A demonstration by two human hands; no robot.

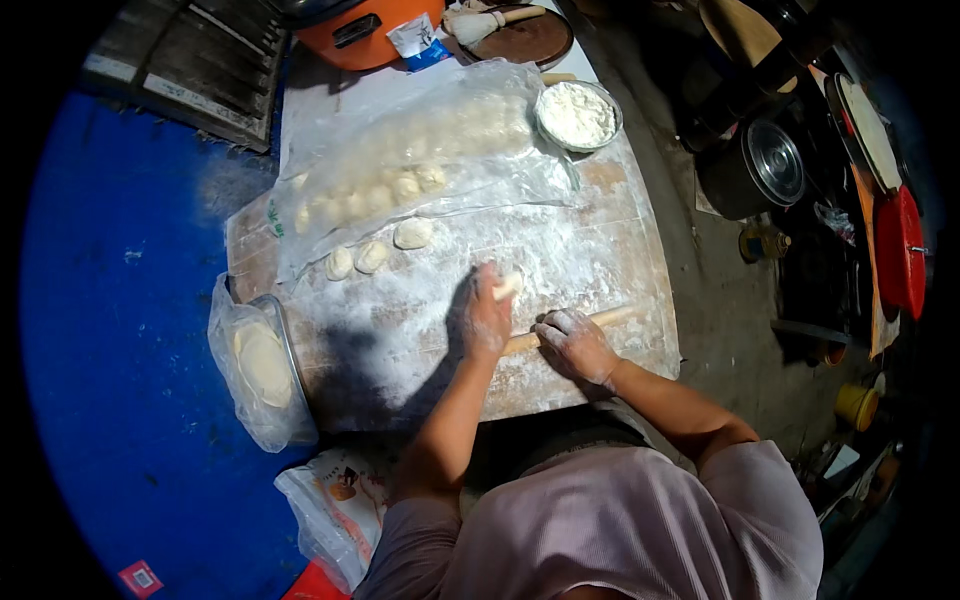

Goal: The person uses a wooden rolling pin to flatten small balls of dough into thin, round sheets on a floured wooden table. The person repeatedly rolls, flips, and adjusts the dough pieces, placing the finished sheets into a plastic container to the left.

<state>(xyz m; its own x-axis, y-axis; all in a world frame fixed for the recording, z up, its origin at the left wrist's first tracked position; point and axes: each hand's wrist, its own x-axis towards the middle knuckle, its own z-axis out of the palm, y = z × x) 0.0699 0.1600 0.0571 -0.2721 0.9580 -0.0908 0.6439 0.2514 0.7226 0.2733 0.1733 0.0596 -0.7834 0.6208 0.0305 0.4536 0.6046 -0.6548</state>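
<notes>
My left hand (486,319) holds a small piece of pale dough (508,286) on edge above the floured wooden board (480,397). Under my right hand (577,343) lies a wooden rolling pin (615,315), gripped near its middle; its left end passes by my left wrist. Both hands are dusted with flour. Ahead and to the left sit three dough pieces in the open, among them one round (413,233). Rows of more dough balls (406,186) lie partly beneath a clear plastic sheet (480,187).
Beyond the sheet stand a glass bowl of flour (579,116), a brush (480,28) on a round brown lid (525,45), a packet (420,41) and an orange pot (360,34). At the left edge, a metal basin (289,352) holds plastic-covered dough (262,364). A lidded pot (750,169) stands at right.
</notes>
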